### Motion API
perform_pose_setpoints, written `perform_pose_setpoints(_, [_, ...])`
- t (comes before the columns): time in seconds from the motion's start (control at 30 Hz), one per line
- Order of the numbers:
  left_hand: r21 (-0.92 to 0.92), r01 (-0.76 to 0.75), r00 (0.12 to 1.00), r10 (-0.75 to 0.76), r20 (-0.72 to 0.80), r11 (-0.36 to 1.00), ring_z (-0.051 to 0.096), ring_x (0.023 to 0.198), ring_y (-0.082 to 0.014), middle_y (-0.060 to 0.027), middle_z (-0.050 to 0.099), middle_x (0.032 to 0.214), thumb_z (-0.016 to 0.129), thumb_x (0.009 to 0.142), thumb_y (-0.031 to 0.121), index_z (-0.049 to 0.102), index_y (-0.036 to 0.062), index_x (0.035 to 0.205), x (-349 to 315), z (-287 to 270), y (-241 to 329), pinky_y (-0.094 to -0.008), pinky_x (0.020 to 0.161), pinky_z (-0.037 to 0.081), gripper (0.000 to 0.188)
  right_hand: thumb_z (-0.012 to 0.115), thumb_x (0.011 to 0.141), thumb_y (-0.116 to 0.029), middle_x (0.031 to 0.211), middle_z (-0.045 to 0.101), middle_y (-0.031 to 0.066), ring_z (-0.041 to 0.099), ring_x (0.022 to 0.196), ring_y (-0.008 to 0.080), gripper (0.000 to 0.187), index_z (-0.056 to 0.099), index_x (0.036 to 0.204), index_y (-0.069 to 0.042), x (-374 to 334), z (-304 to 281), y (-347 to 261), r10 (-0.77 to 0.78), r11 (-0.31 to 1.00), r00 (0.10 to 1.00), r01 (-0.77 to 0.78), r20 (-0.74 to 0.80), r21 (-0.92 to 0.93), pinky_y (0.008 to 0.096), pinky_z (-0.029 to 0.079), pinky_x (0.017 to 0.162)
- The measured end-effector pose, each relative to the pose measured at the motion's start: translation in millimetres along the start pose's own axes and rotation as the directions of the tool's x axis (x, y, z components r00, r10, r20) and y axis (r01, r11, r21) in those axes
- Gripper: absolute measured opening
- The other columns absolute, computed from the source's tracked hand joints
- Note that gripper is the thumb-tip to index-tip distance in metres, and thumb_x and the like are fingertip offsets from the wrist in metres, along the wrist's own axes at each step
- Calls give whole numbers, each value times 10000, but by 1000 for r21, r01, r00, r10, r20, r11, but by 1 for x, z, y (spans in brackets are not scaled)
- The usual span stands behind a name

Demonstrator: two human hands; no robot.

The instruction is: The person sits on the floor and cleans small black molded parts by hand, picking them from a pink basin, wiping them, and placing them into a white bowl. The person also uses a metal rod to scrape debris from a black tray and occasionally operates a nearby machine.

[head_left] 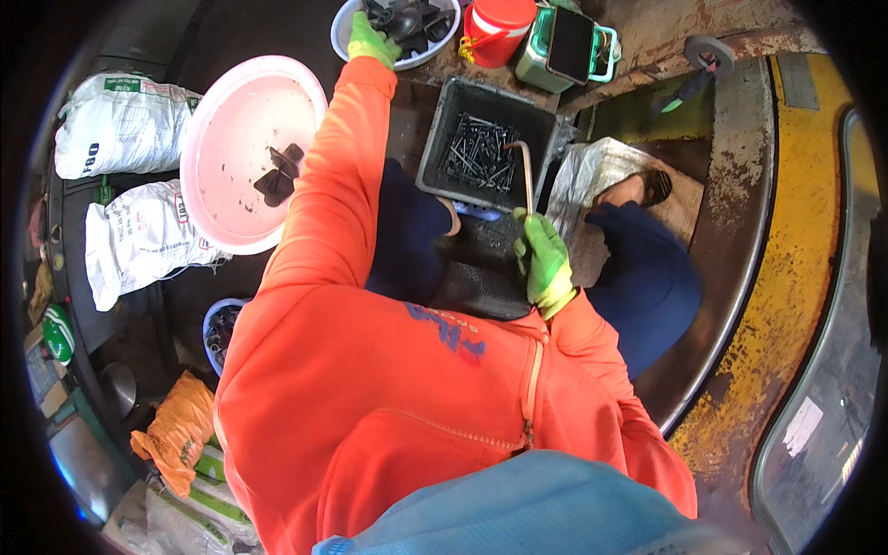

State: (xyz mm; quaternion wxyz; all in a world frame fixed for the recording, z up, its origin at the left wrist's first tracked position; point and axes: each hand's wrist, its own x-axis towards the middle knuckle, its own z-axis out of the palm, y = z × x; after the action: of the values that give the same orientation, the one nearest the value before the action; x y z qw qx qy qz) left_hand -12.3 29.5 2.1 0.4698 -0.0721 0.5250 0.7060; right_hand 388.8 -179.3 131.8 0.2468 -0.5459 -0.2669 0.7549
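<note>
My left hand (372, 43), in a yellow-green glove, reaches far forward to a white basin with a blue rim (338, 40). Its fingers curl round one of several black moulded parts (412, 20) there. My gloved right hand (546, 263), close in front of my body, is closed on a thin L-shaped metal rod (528, 180). The rod's bent tip hangs over a black rectangular tub (430, 166), which holds a loose heap of dark bolts or long pins (481, 153).
A pink basin (231, 217) with a few black pieces stands left, beside white sacks (125, 129). Beyond the tub are a red lidded container (502, 18) and a green-white box (541, 67) with a phone (571, 44). A worn yellow metal frame (786, 277) rises right.
</note>
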Motion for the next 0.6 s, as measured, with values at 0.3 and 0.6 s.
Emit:
perform_pose_setpoints(0.3, [796,-217,806,357,472,-565,669,1023,-285,-143,699,1084,844,656,369,686,75,1136,18,-86,2,-352,880,533,584,487,1003,-326,615,421,-59,321,440,60,261,588,1096,-105,7,-1,-2,-97,993,990,103,-99,49,226,238,394])
perform_pose_setpoints(0.6, [816,-336,868,183,463,-471,666,973,-341,-156,700,1047,839,672,446,678,57,1138,49,-73,-34,-399,843,539,628,483,1018,-291,704,453,-45,385,567,50,240,566,900,-100,18,-24,-74,-685,719,714,694,-147,23,225,288,489])
